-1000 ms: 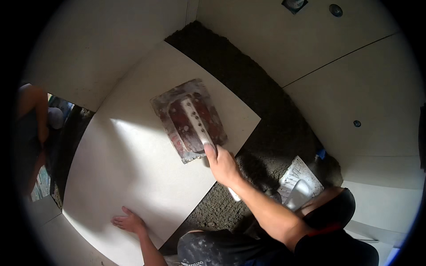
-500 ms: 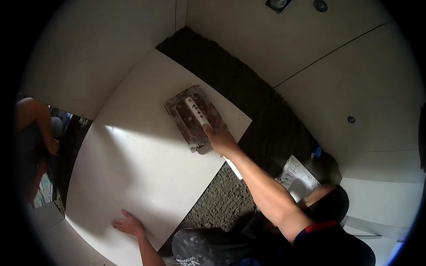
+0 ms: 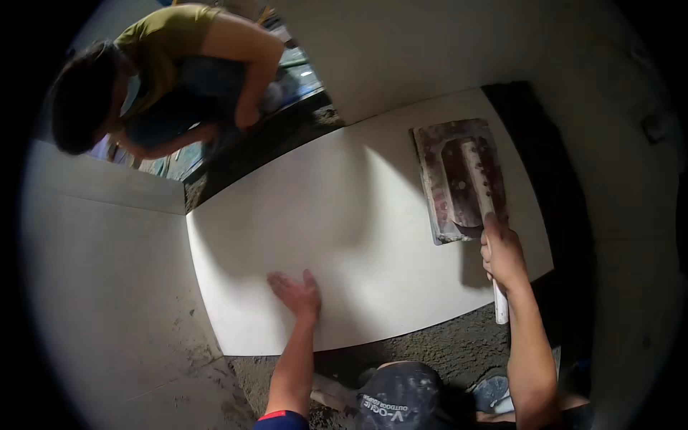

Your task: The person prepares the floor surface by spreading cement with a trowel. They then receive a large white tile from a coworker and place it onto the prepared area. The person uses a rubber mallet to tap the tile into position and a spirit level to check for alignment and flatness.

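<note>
A large pale floor tile (image 3: 322, 236) lies under both my hands, on rough grey mortar. My right hand (image 3: 504, 254) is wrapped round the long white handle of a flat tamper (image 3: 462, 179). The tamper's rectangular, reddish-brown plate is smeared with dried mortar and sits over the tile's right part. A shadow falls below the plate; whether it touches the tile I cannot tell. My left hand (image 3: 296, 292) rests palm down near the tile's near edge, fingers stretched and thumb apart, holding nothing.
Bare mortar (image 3: 444, 351) runs along the tile's near edge, with a dark strip (image 3: 548, 165) beyond its right end. At the far left a co-worker (image 3: 179, 79) crouches beside an opening. Light wall panels (image 3: 107, 265) rise at left. A whitish container (image 3: 494, 394) stands by my knee.
The view has swung left, so the co-worker now shows much more fully and the tile appears turned. My right hand keeps its hold on the tamper; my left hand still lies on the tile.
</note>
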{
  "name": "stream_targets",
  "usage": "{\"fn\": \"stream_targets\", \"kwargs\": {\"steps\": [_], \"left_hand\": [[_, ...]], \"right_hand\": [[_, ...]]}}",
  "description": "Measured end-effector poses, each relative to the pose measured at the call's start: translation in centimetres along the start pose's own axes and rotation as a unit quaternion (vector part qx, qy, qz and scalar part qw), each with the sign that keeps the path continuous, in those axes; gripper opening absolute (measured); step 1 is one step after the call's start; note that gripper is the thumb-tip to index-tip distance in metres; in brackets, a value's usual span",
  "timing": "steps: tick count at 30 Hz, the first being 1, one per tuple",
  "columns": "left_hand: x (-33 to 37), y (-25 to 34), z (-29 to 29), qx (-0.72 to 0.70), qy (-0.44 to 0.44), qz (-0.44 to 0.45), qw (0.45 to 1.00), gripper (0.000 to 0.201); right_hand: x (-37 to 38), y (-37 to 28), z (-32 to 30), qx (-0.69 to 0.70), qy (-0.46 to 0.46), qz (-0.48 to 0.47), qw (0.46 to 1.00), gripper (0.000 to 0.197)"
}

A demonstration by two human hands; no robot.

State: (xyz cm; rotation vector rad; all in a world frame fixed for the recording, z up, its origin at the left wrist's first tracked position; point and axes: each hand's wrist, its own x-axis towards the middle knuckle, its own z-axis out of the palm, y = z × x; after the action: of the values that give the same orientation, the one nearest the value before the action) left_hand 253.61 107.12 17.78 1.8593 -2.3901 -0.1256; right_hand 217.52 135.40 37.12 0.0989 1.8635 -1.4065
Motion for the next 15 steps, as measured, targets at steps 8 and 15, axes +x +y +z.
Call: {"fn": "stream_targets", "kwargs": {"steps": [8, 15], "left_hand": [[-1.6, 2.4, -0.3, -0.015, 0.016, 0.032, 0.999, 0.098], [-1.9, 3.3, -0.8, -0.027, 0.004, 0.035, 0.999, 0.097]], "right_hand": [[5.6, 4.9, 9.2, -0.342, -0.066, -0.107, 0.931, 0.059], [4.7, 5.9, 14.2, -0.421, -0.075, -0.123, 0.896, 0.063]]}}
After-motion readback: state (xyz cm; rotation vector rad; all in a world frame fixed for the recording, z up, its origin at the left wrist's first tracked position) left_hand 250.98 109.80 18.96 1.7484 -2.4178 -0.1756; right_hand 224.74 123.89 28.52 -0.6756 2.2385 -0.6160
